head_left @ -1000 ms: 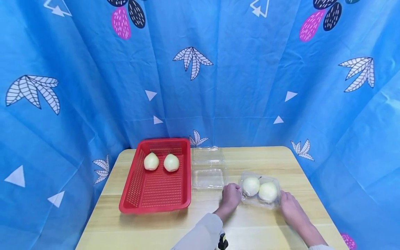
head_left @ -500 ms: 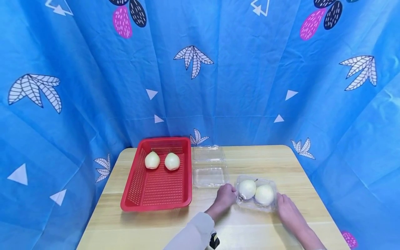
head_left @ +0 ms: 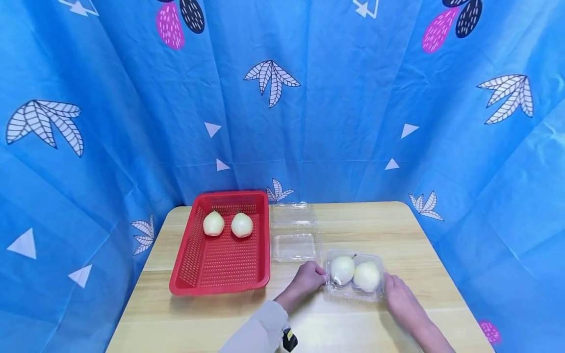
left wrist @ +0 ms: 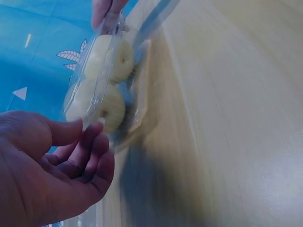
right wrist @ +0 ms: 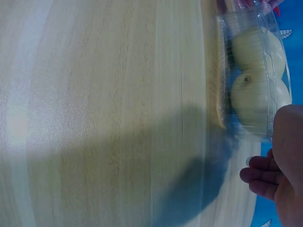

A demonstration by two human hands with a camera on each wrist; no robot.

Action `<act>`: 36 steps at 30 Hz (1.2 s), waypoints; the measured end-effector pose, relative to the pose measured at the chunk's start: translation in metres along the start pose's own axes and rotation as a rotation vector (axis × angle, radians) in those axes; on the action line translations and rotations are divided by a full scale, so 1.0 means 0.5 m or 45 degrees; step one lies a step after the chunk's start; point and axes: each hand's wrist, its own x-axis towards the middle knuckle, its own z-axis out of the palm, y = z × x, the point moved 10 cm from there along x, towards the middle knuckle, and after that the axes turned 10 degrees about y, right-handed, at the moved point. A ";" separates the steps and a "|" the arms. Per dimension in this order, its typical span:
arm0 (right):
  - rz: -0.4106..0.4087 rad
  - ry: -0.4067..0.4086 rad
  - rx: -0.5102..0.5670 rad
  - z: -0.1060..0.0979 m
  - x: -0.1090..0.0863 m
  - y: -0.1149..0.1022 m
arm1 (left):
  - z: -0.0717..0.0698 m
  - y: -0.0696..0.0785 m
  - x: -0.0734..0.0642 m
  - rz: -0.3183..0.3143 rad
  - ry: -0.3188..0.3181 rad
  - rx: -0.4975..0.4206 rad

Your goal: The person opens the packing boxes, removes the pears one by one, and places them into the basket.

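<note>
A clear plastic clamshell box (head_left: 350, 292) with its lid down holds two pale yellow pears (head_left: 367, 277) side by side. Thumb and fingertips of my left hand (head_left: 305, 280) pinch the rim at its left end, as the left wrist view shows close up (left wrist: 57, 165). At the opposite end my right hand (head_left: 403, 303) grips the edge; in the right wrist view its thumb side (right wrist: 289, 137) meets the box rim while several fingers curl below. A reflection on the wood lies under the box; whether it touches the table I cannot tell.
A red perforated basket (head_left: 225, 289) stands at the left with two more pears (head_left: 242, 225) near its back. Beside it lies an opened clear clamshell box (head_left: 294, 246). Blue patterned curtains (head_left: 282, 127) surround the wooden table (head_left: 212, 328) at the back and sides.
Both hands have shifted the filled clamshell box leftward and a little toward me. The basket, its pears and the opened box stay in place; the head view has tilted slightly.
</note>
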 end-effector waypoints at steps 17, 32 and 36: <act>-0.028 -0.026 0.019 0.004 0.011 0.008 | 0.014 -0.044 -0.009 -0.217 -0.051 -0.328; -0.162 0.050 -0.044 -0.003 0.030 0.028 | 0.053 -0.061 0.010 -0.253 -0.095 -0.528; -0.118 -0.003 -0.040 0.000 0.037 0.040 | 0.065 -0.069 0.014 -0.265 -0.185 -0.599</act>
